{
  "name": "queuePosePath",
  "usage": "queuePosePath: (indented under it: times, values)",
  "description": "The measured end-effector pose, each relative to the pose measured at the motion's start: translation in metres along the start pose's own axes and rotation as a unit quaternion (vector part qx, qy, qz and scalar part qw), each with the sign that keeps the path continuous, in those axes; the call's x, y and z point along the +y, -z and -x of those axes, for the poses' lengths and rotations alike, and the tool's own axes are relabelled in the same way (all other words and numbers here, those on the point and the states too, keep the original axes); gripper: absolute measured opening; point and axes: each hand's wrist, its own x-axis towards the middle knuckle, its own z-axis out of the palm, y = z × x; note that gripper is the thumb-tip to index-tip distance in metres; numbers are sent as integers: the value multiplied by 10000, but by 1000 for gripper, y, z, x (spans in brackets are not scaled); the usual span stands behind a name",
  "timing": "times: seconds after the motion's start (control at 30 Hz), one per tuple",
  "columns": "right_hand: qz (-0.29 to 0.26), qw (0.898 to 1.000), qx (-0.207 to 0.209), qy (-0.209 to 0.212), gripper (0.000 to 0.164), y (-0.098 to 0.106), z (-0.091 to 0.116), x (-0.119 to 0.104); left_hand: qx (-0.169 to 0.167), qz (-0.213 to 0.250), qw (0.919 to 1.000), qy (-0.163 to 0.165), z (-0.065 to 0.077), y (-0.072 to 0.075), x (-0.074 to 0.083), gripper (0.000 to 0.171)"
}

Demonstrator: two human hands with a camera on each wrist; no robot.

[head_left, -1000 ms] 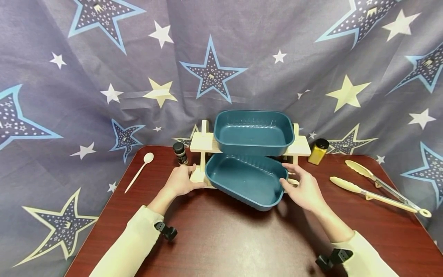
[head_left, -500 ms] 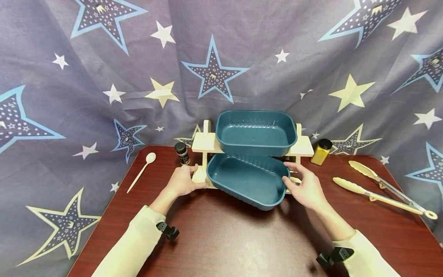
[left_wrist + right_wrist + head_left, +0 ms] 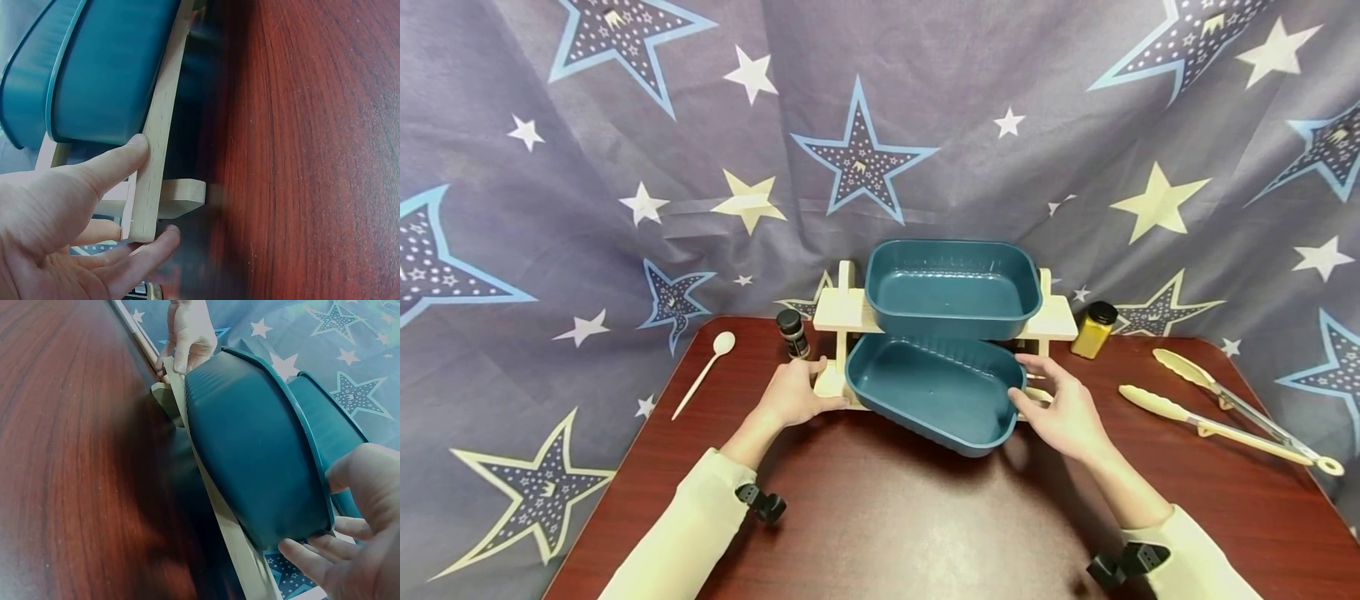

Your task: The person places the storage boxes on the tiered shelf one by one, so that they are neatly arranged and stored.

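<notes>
A two-tier wooden rack [image 3: 842, 310] stands at the back of the table, with one teal bin [image 3: 953, 292] on its upper shelf. A second teal bin [image 3: 936, 390] sits askew on the lower shelf, its right end jutting out over the front edge. My left hand [image 3: 793, 392] grips the left end of the lower shelf; in the left wrist view the thumb lies on the front wooden bar [image 3: 156, 137] and fingers curl beneath it. My right hand [image 3: 1060, 408] holds the lower bin's right end, thumb over the rim and fingers along the outer wall.
A white spoon [image 3: 703, 375] lies at the left of the table. A black-capped spice jar [image 3: 793, 333] stands by the rack's left side, and a yellow jar with a black lid [image 3: 1094, 330] by its right. Long tongs [image 3: 1232, 417] lie spread at the right. A star-patterned cloth [image 3: 970, 192] hangs behind.
</notes>
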Motion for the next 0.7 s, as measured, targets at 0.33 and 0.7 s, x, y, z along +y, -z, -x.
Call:
queuePosePath:
  times: [0.33, 0.7]
  values:
    - [74, 9999, -90, -32, 48, 1, -5, 2, 32, 36, 10000, 1, -1, -1, 0, 91]
    - [157, 9997, -205, 28, 47, 4, -10, 3, 0, 119, 9999, 49, 0, 0, 1, 91]
